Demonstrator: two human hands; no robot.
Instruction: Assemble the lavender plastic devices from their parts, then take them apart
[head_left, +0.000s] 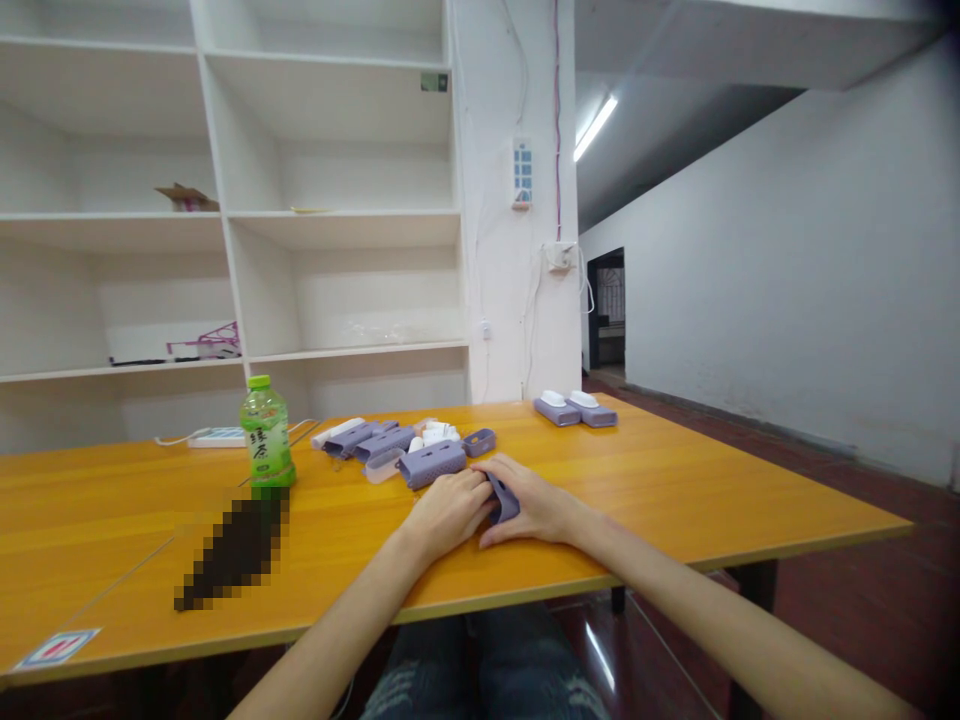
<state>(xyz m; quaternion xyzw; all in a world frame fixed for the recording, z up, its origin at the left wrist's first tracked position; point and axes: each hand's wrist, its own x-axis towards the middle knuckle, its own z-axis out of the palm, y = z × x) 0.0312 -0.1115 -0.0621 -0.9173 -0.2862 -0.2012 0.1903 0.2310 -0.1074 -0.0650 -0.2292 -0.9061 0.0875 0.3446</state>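
Observation:
Near the table's front edge, my right hand [534, 500] is wrapped round a purple-grey plastic case [505, 502], thumb below and fingers above. My left hand [454, 512] presses against the left side of the same case with curled fingers. Its fingertips are partly hidden behind the case. Just beyond my hands lies a similar purple case [433, 464] with slots in its face. Beside it are a translucent cover [385, 466], a short purple ring-like part [480, 442] and white plastic parts [441, 433].
More purple cases [349, 438] lie behind on the left. Two purple cases with white tops [576, 410] stand at the back right. A green-capped bottle [268, 440] stands left, with a blurred dark patch in front. A white power strip [217, 437] lies behind it. Shelves [345, 215] rise beyond the table.

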